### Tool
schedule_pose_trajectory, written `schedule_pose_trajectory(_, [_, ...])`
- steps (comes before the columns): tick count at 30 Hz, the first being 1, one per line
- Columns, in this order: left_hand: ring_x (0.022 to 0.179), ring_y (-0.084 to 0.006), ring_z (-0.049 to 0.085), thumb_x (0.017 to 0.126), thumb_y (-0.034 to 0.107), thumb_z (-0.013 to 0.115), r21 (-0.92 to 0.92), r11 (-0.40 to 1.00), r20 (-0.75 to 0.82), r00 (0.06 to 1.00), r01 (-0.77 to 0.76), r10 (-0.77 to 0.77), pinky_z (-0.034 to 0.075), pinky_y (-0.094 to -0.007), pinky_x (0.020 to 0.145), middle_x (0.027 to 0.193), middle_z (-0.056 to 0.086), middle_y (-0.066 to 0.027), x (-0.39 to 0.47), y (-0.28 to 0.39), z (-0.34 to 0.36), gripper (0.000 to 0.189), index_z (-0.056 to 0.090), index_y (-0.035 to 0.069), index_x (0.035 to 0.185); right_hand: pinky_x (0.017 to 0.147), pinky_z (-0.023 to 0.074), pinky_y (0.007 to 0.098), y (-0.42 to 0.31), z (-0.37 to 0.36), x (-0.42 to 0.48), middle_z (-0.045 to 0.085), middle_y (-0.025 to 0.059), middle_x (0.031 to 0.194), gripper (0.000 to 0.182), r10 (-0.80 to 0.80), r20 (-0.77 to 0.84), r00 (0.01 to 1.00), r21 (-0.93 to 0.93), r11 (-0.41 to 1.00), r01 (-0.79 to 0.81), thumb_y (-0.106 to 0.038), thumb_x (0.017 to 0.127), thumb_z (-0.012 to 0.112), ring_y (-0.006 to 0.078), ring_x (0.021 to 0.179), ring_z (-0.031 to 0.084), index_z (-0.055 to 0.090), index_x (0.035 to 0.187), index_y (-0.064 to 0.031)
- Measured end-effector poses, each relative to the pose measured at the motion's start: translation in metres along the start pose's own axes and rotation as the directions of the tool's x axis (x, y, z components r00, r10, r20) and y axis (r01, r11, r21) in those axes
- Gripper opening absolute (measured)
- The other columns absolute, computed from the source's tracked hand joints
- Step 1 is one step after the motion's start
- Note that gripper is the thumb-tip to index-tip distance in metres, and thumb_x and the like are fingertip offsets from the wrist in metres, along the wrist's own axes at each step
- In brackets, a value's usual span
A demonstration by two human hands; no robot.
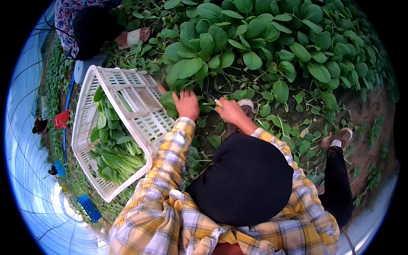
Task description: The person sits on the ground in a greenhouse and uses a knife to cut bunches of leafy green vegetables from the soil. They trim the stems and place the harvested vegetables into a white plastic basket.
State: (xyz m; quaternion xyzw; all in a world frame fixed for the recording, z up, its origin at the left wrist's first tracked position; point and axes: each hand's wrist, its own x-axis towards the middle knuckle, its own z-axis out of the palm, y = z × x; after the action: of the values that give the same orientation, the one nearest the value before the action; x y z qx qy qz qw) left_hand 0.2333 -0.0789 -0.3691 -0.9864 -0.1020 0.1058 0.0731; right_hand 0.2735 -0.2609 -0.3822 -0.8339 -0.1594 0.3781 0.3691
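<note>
My right hand [230,111] grips the light handle of a small bladed tool [218,102], a knife or sickle, whose dark blade points up-left among low stems. To its left, my left hand [187,104] rests against the lower leaves of a leafy green plant [185,68] at the edge of the bed; its fingertips are partly lost in the leaves, so whether it grips a stem cannot be told. Beside my left forearm, a white plastic crate [110,118] lies tilted on its side with its mouth towards the lower left. Cut leafy greens [119,159] are piled inside it.
Dense leafy greens [280,38] fill the upper right. A co-worker's sandalled foot [135,36] and dark-clad leg are at the upper left, by a pale blue stool [87,67]. Farther left are a red container [62,119], a blue hose [64,143] and a blue crate [89,207]. My shoes stand among low plants.
</note>
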Motion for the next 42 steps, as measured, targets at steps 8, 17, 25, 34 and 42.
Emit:
schedule_pose_trajectory(8, [0.107,-0.0283,0.052,0.074,0.01,0.063,0.062,0.998,-0.031,1.0,0.003,-0.001,0.025,-0.0554,0.105,0.098,0.062,-0.0094,-0.007,0.001,0.011,0.022,0.068,0.007,0.095,0.077,0.0498,0.0542,0.002,0.009,0.004,0.065,0.03,0.086,0.029,-0.038,0.024,0.999,-0.074,0.996,0.04,-0.02,0.089,0.057,0.0476,0.086,0.063,0.052,0.103,0.0041])
schedule_pose_trajectory(17, [0.098,-0.0282,0.054,0.073,0.008,0.063,0.052,0.998,-0.019,0.999,-0.039,0.04,0.031,-0.0508,0.096,0.091,0.062,-0.0099,-0.013,0.0,-0.011,0.015,0.068,0.006,0.087,0.072,0.0496,0.0517,0.017,-0.007,-0.025,0.064,0.0301,0.088,0.029,0.046,0.062,0.997,0.028,0.998,-0.047,-0.022,0.09,0.058,0.0461,0.084,0.064,0.055,0.106,0.0021])
schedule_pose_trajectory(25, [0.09,-0.0284,0.062,0.067,0.007,0.065,-0.112,0.967,-0.106,0.971,-0.227,0.216,0.051,-0.0386,0.072,0.126,0.056,-0.0123,0.032,0.042,-0.032,0.01,0.068,0.003,0.076,0.072,0.0513,0.0513,0.012,-0.041,0.021,0.066,0.0267,0.083,0.029,0.015,-0.225,0.974,0.111,0.994,0.01,-0.025,0.089,0.06,0.045,0.081,0.065,0.057,0.104,0.0002])
schedule_pose_trajectory(34, [0.071,-0.0301,0.069,0.076,0.016,0.063,0.092,0.991,0.019,0.995,-0.097,0.095,0.052,-0.0422,0.066,0.075,0.068,-0.0116,0.063,0.002,0.016,0.008,0.062,0.009,0.079,0.081,0.0511,0.0511,0.003,-0.034,0.072,0.067,0.0259,0.095,0.027,-0.032,-0.123,0.992,-0.122,0.992,0.016,-0.023,0.088,0.059,0.043,0.092,0.065,0.061,0.106,-0.0023])
schedule_pose_trajectory(42, [0.077,-0.031,0.067,0.078,0.02,0.065,0.054,0.997,0.127,0.991,-0.053,0.046,0.051,-0.0428,0.069,0.083,0.068,-0.0122,0.06,0.008,-0.001,0.012,0.064,0.008,0.082,0.075,0.0523,0.0484,0.019,-0.045,0.049,0.068,0.0224,0.09,0.029,-0.007,-0.106,0.994,-0.204,0.979,-0.015,-0.023,0.086,0.06,0.0404,0.085,0.066,0.061,0.107,-0.0035])
